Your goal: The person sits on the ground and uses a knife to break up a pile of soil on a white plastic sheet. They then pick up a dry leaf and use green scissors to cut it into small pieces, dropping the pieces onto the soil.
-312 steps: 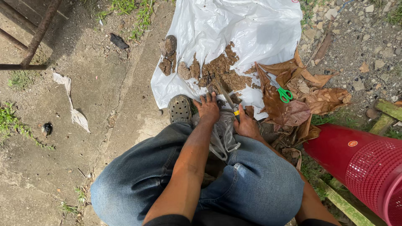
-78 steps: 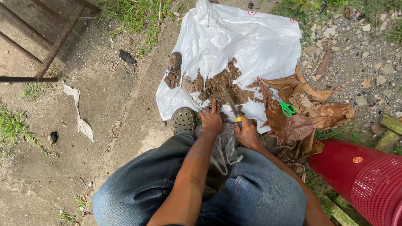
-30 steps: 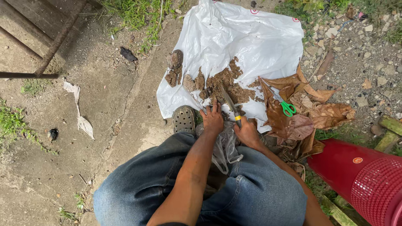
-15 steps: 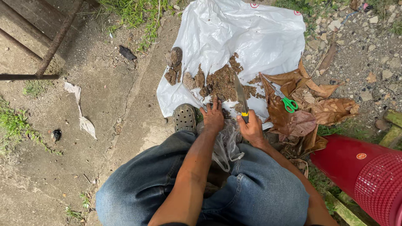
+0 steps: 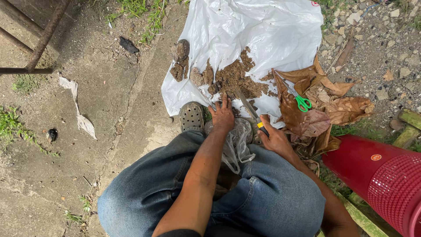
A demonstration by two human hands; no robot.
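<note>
I squat over a white plastic sheet [image 5: 258,30] on the ground with a pile of brown soil [image 5: 239,79] and a few clods on it. My right hand [image 5: 274,138] grips a narrow trowel [image 5: 246,105] by its yellow-and-black handle, the blade reaching to the soil's near edge. My left hand [image 5: 222,115] rests fingers spread at the sheet's near edge, touching a crumpled clear plastic bag [image 5: 237,142] that hangs between my knees. Green-handled scissors [image 5: 300,100] lie on dry brown leaves [image 5: 320,109] to the right.
A red perforated basket [image 5: 381,180] lies on its side at the lower right, beside green bamboo pieces [image 5: 410,120]. My grey clog [image 5: 191,116] stands at the sheet's edge. Concrete with grass tufts, a rusty metal frame [image 5: 37,48] and a white scrap [image 5: 81,114] lie left.
The view has shifted slightly. My right hand has drawn the trowel a little toward the soil's near edge; my left hand stays by the bag.
</note>
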